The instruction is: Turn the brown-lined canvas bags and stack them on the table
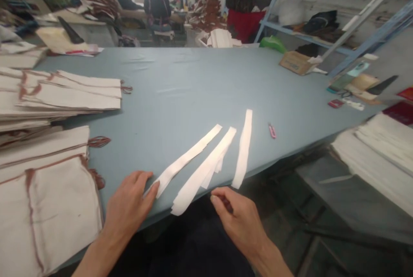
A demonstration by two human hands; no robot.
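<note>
Several white strips lie on the blue-grey table near its front edge. My left hand (132, 199) rests on the tabletop with its fingers apart, its thumb touching the near end of the left strip (189, 156). To the right of that strip, a small bunch of overlapping strips (203, 173) fans out, its near end at the table edge. Another strip (244, 150) lies apart, farther right. My right hand (238, 214) is at the front edge with thumb and forefinger pinched together; whatever may be between them is too small to make out.
Stacked cream cloth pieces with brown trim (61, 208) cover the table's left side. A pink cutter (272, 130) lies right of the strips. A cardboard box (297, 63) stands at the back right. White cloth (380, 152) is piled at far right. A person (157, 8) is in the background.
</note>
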